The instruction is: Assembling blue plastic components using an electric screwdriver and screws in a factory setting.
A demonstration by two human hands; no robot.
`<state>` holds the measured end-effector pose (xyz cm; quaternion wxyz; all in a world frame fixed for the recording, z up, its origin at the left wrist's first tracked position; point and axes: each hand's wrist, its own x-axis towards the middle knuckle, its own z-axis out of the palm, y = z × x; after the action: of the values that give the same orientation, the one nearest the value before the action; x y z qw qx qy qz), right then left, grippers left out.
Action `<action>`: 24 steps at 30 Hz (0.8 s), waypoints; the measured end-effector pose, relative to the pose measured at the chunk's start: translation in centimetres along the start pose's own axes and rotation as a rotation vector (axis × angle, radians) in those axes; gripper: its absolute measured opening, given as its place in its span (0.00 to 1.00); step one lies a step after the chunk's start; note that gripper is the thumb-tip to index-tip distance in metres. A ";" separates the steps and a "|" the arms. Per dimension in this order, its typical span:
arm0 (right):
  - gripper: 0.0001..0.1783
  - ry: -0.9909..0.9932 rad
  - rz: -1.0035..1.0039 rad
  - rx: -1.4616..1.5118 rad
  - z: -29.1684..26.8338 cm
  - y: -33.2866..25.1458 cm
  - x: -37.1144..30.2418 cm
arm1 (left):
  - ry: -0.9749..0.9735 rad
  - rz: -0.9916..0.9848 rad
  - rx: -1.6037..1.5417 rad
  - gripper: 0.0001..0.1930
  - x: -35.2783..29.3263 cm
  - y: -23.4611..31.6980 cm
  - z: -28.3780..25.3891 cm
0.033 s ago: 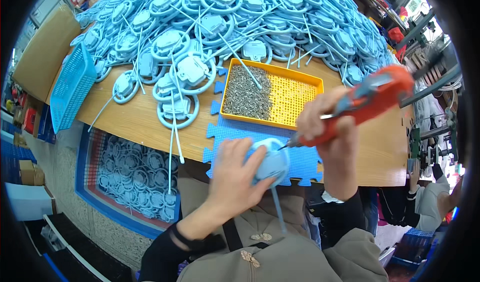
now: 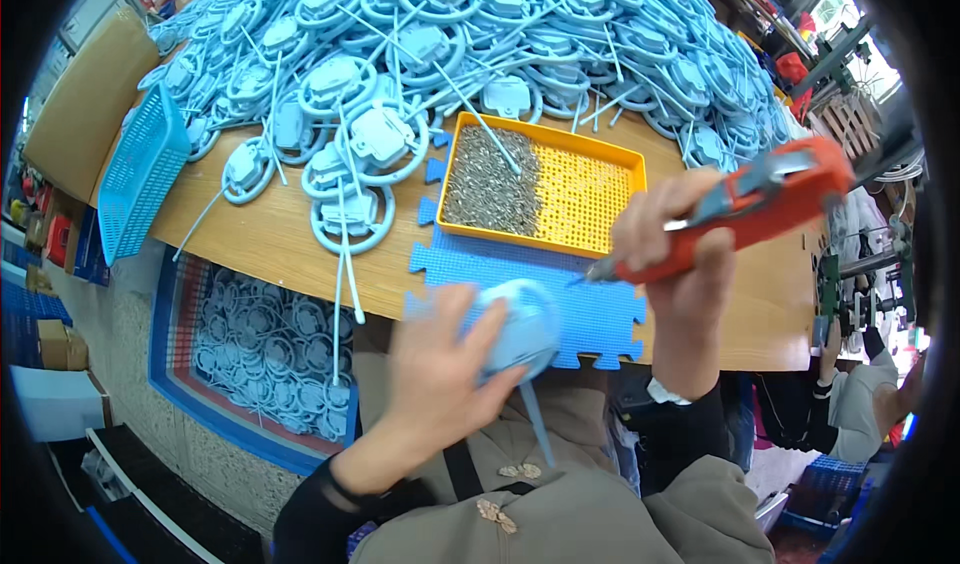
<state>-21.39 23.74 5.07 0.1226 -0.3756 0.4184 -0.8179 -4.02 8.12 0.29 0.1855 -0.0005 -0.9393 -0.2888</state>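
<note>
My left hand (image 2: 440, 364) is closed round a light blue round plastic part (image 2: 527, 329) with a thin stem hanging down over my lap; both are smeared by motion. In my right hand (image 2: 680, 234) is a red and grey power screwdriver (image 2: 755, 204), its thin bit pointing left and down. A gap separates the bit's tip from the round part. Under the tool's tip lies a blue foam mat (image 2: 590, 319) with notched edges. Just beyond it stands a yellow tray (image 2: 590, 189), its left half heaped with small metal screws (image 2: 490, 184).
Across the back of the wooden table (image 2: 270, 244) spreads a big pile of similar blue parts (image 2: 430, 49). A blue basket (image 2: 145, 179) leans at the left edge. Below, a cloth-lined bin (image 2: 270, 354) holds more parts. Another person's arm shows at far right.
My left hand has drawn the round part left and slightly down, away from the bit. The screwdriver has shifted a little right.
</note>
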 end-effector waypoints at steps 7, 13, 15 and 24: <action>0.12 0.255 -0.070 -0.097 -4.8 0.4 1.0 | 0.167 -0.406 0.628 0.36 -7.0 -6.0 -14.8; 0.16 0.293 0.004 -0.119 -5.6 1.4 -0.1 | -0.089 -0.072 0.644 0.36 2.8 -7.1 -12.7; 0.20 0.216 0.031 -0.240 -6.1 1.5 -0.2 | -0.143 0.024 0.671 0.36 6.8 -8.0 -10.5; 0.22 0.232 0.120 -0.282 -6.8 2.0 -0.5 | -0.235 0.087 0.547 0.35 14.4 -13.4 -6.5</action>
<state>-26.16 26.81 0.78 0.0682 -0.2666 0.5619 -0.7801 -16.61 -8.14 3.01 0.0811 -0.0240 -0.9963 -0.0148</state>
